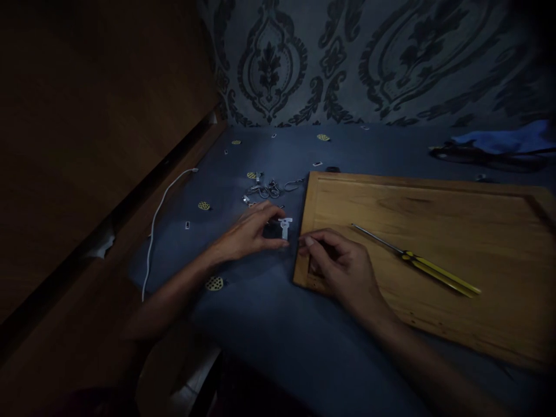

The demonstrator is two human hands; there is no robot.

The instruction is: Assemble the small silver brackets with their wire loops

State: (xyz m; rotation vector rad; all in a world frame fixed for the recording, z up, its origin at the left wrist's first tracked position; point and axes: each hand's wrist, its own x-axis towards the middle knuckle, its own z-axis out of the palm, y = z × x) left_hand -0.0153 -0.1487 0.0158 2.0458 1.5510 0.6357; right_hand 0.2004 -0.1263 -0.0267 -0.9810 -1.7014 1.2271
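My left hand (256, 231) is over the dark cloth, its thumb and forefinger curved round a small T-shaped pale metal bracket (285, 227). The bracket spans the gap between the two fingertips. At the left edge of a wooden panel (417, 214), my right hand (339, 258) has thumb and forefinger pinched together. Whatever that pinch may hold is too small or hidden to make out. A screwdriver (417, 260) with a yellow and black handle lies on the panel, its tip toward the upper left. Behind my left hand is a small heap of metal hardware (267, 188).
A white cable (158, 226) runs along the left side of the cloth (256, 347). Dark glasses (486, 156) and a blue cloth (508, 139) lie at the back right. A brown wooden surface (87, 116) rises on the left, a patterned backing (295, 63) behind.
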